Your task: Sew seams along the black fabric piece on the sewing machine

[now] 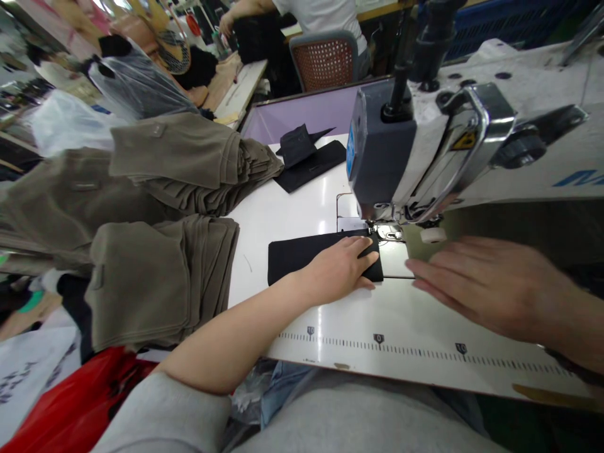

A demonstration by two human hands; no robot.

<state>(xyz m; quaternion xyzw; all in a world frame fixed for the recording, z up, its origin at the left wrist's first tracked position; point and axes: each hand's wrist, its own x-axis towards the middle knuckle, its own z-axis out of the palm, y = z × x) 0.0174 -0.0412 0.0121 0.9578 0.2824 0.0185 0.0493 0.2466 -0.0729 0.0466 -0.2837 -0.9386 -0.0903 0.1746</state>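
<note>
A folded black fabric piece lies flat on the white sewing table, its right end by the presser foot of the sewing machine. My left hand rests on that right end, palm down with fingers spread, pressing it to the table. Off to the right, my right hand hovers over the table in front of the machine arm, slightly blurred. Its fingers are stretched out to the left, apart from the fabric, and I see nothing in it.
Stacks of olive-brown fabric pieces fill the left side. More black pieces lie behind the machine head. A ruler scale runs along the front edge. Beyond the table a person in a white top sits on a chair.
</note>
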